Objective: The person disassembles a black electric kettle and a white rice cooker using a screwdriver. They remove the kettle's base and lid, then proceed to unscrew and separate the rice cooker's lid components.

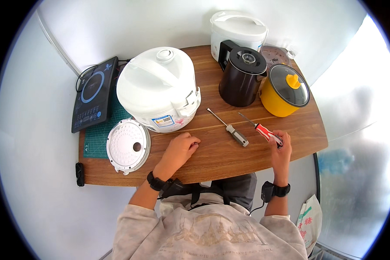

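The right hand (pixel 281 147) has its fingers clamped on the red-handled screwdriver (pixel 264 131) near the brown wooden worktop's (pixel 229 158) front edge. The left hand (pixel 180 149) rests curled, apparently empty, beside the white round rice cooker (pixel 158 89). Swinging that shaft might knock the grey-handled screwdriver (pixel 229 128) off.

At a wooden table (pixel 212 160), a person's right hand (pixel 280 149) grips the handle of a red screwdriver (pixel 264 131), while the left hand (pixel 180 149) rests curled just before a large white rice cooker (pixel 158 89). A grey-handled screwdriver (pixel 229 128) lies right of the cooker; its perforated inner lid (pixel 128 146) lies at the cooker's left.
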Demonstrator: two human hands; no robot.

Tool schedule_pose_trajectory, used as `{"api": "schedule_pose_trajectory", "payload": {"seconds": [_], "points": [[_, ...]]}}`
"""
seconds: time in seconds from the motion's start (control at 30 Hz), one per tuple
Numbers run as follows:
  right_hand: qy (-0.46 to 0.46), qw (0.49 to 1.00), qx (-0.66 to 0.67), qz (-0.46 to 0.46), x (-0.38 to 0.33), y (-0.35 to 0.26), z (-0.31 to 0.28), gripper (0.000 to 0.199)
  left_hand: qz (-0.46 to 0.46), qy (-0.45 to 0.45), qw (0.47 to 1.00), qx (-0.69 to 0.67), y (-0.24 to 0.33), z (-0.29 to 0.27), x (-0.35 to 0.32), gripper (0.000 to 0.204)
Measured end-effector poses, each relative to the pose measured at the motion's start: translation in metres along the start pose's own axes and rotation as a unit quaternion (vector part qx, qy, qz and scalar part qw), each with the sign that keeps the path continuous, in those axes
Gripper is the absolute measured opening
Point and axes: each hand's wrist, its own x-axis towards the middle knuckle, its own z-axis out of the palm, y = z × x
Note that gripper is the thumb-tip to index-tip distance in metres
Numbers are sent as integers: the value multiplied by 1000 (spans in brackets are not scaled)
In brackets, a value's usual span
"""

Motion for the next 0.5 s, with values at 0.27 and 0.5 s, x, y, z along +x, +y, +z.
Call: {"api": "schedule_pose_trajectory", "payload": {"seconds": [0.27, 0.5], "points": [[-19, 1000, 23, 7, 6, 17, 19, 17, 12, 29, 999, -11, -4, -6, -8, 12], [-3, 1000, 22, 21, 5, 20, 22, 18, -61, 44, 997, -16, -6, -48, -31, 9]]}}
